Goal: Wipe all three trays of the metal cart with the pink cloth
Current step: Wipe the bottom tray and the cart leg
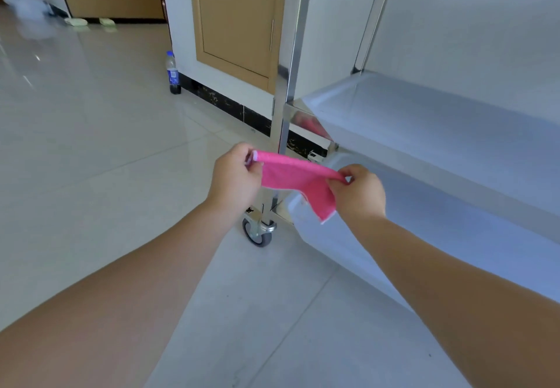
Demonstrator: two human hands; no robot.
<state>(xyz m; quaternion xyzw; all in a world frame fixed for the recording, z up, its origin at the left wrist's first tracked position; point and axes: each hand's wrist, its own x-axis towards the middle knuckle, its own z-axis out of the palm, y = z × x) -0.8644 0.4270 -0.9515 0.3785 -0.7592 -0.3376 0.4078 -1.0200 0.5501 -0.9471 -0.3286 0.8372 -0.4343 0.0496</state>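
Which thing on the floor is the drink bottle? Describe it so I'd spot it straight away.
Start at the tan cabinet door left of the metal cart. Below its left edge, on the floor against the black baseboard, stands the bottle: upright, blue cap and label, dark drink at the bottom.

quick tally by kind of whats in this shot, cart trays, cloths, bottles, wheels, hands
cart trays: 2 in view, middle tray and bottom tray
pink cloth: 1
bottle: 1
caster wheel: 1
hands: 2, left hand and right hand, both pinching the cloth
total: 7
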